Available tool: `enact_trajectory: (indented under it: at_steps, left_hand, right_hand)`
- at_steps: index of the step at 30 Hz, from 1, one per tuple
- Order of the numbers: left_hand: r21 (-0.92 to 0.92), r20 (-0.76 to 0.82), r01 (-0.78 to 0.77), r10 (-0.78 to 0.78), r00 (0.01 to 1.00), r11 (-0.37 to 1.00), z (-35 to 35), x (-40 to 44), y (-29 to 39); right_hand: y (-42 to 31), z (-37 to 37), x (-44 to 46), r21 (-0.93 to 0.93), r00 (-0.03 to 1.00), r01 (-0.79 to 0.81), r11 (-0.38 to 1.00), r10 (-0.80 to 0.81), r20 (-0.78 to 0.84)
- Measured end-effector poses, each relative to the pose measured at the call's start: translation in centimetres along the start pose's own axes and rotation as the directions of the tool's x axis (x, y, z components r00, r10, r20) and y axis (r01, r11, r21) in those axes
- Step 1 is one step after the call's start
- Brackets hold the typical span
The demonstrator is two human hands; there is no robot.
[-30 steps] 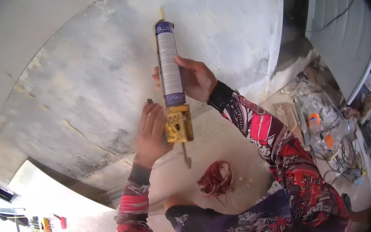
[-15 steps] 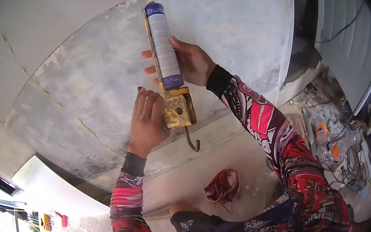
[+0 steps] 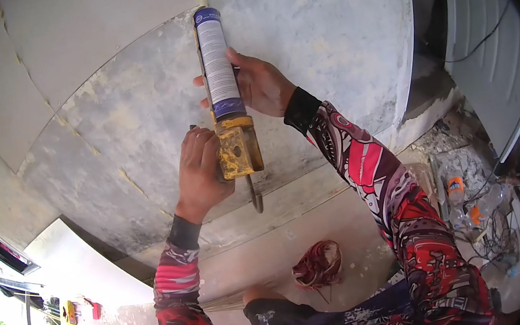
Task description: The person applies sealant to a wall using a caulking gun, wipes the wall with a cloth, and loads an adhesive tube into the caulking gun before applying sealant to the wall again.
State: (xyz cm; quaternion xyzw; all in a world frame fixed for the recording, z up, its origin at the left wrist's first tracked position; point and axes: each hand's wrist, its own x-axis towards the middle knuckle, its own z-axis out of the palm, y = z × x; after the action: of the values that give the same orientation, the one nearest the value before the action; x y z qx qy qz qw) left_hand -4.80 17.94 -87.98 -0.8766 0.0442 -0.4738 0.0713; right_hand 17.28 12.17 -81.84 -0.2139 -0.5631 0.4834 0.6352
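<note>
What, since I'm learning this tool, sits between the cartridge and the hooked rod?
In the head view, the yellow housing lies between the cartridge and hooked rod.

Long sleeves (image 3: pixel 366 164) carry a swirling print of red, pink, black and white, ending in 2 plain dark cuffs (image 3: pixel 302 110). Dark shorts (image 3: pixel 289 323) bear a pale mark.

Counted one left grip (image 3: pixel 199 171), one right grip (image 3: pixel 269 91), one caulking gun (image 3: pixel 232 164), one cartridge (image 3: pixel 218 62), one red-and-white bundle (image 3: pixel 318 265), at least one orange-labelled bottle (image 3: pixel 455 187). Could not count tangled cables (image 3: pixel 490 230).
</note>
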Motion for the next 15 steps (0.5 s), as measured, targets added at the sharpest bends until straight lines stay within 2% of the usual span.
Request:
enact_trajectory:
  at_steps: [6, 12, 15]
  left_hand:
    - [-0.097, 0.001, 0.036, -0.037, 0.999, 0.995, 0.4, -0.9, -0.5]
    - [-0.079, 0.007, 0.072, -0.072, 0.997, 0.994, 0.2, -1.3, -0.7]
    - [-0.063, 0.028, 0.053, -0.052, 0.998, 0.997, 0.0, -1.6, -0.4]
  right_hand:
    - [0.1, 0.2, -0.2, -0.058, 0.998, -0.038, 0.998, 0.035, -0.059]
    - [0.6, -0.5, -1.0, -0.126, 0.981, -0.129, 0.984, 0.109, -0.158]
    - [1.2, -1.8, -3.6, -0.281, 0.987, -0.139, 0.95, 0.109, -0.117]
